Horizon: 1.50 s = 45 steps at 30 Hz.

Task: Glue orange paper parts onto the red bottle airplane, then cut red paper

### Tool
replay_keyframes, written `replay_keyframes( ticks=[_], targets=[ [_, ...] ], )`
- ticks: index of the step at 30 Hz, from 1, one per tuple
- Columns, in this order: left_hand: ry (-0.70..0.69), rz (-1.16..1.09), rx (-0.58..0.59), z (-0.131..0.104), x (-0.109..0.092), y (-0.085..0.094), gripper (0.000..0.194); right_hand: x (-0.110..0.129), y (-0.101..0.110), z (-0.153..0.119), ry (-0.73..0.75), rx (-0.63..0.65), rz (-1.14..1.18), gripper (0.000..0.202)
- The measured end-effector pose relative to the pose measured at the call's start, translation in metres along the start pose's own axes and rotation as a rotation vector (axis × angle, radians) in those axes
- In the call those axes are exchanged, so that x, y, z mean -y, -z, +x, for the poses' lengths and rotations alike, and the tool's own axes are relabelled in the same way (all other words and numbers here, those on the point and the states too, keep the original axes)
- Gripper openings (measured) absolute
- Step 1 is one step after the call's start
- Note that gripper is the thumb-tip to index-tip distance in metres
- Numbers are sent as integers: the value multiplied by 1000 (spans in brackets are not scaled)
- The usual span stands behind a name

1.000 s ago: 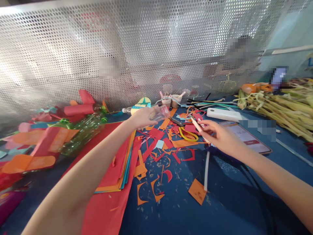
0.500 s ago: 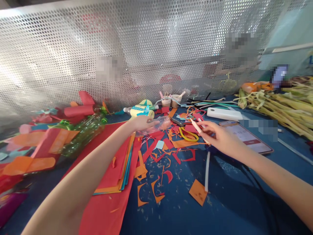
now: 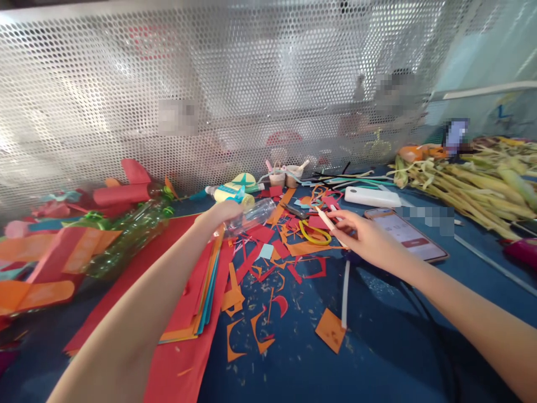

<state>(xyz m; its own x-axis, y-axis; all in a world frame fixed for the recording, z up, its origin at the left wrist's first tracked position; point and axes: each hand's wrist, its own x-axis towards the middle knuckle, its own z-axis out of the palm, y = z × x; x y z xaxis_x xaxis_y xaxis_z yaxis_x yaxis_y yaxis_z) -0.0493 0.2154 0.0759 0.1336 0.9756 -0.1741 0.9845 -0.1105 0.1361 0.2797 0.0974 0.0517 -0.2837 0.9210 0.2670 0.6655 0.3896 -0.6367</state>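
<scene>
My left hand [image 3: 227,212] is closed on the near end of a clear plastic bottle [image 3: 258,214], which lies above the paper scraps. In my right hand [image 3: 350,226] a thin white stick-like tool [image 3: 327,219] is pinched, its tip pointing up and left. Beneath my left forearm lies a stack of coloured paper [image 3: 200,299] on larger red sheets [image 3: 184,358]. Red and orange cut scraps [image 3: 293,246] spread between the hands, with a yellow loop [image 3: 314,234] just left of my right hand.
Green bottles [image 3: 130,235] with red and orange paper pieces lie at left. Behind stand two small cups [image 3: 293,176] and a perforated metal screen [image 3: 251,84]. At right are a phone [image 3: 409,234], a white device [image 3: 372,196] and dried husks [image 3: 470,184].
The whole view has shifted, so most things appear further left. The bottle is tilted up slightly more in my left hand. My right hand still holds the white tool.
</scene>
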Motion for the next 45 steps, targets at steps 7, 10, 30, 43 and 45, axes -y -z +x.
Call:
replay_keyframes(
  ticks=[7,10,30,43,45],
  targets=[
    [90,-39,-71,-10,-8,2,36,4,1,0,3,-36,-14,29],
    [42,-85,-204,-17,-13,5,36,7,2,0,-6,-40,-29,29],
    [-419,-917,-119,-108,-68,-63,17,20,-18,-14,74,215,352,27],
    [-404,-1133,-24,-111,-67,-74,18,20,-26,-14,96,287,331,25],
    [-399,-1158,-16,-112,-67,-74,17,20,-26,-14,85,303,350,26]
  ],
)
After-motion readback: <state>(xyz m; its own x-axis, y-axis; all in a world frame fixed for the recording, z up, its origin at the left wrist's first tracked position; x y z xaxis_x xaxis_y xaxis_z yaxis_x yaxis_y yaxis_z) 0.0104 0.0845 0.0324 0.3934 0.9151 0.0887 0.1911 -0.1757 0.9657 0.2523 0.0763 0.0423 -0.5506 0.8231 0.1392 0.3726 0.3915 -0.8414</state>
